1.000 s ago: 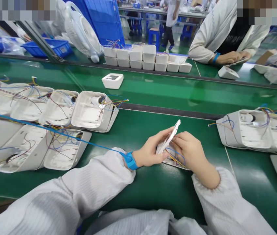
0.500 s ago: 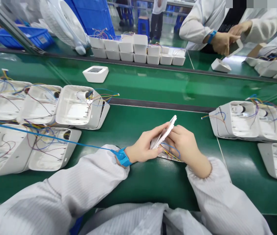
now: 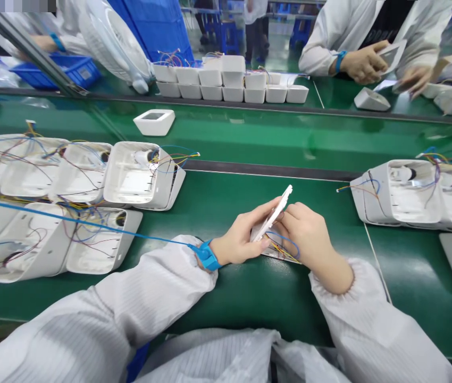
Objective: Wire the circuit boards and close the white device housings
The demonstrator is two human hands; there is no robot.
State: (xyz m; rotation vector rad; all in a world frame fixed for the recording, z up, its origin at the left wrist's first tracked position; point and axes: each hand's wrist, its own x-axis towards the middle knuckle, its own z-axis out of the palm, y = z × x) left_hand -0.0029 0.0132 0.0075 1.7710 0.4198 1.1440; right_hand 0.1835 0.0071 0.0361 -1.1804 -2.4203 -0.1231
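My left hand (image 3: 242, 236), with a blue band at the wrist, grips a thin white plastic panel (image 3: 274, 215) between thumb and fingers. The panel is tilted up and seen nearly edge-on. Behind it, the fingers of my right hand (image 3: 308, 234) are curled at its far side; whatever they pinch is hidden. Yellow, red and blue wires (image 3: 284, 251) run beneath the panel toward my right hand. Under both hands lies a white part (image 3: 270, 253) on the green bench, mostly covered by them.
Open white housings (image 3: 134, 175) with loose wires stand in rows at left, and more housings (image 3: 413, 191) at right. A white unit (image 3: 155, 122) sits beyond the ledge. Across the bench, a co-worker's hands (image 3: 363, 64) hold a white frame. A blue cord (image 3: 90, 222) runs to my left wrist.
My view has shifted slightly, and the panel appears more edge-on. Both my hands keep nearly the same places. Across the bench, the co-worker has lifted the white frame and moved the hands apart.
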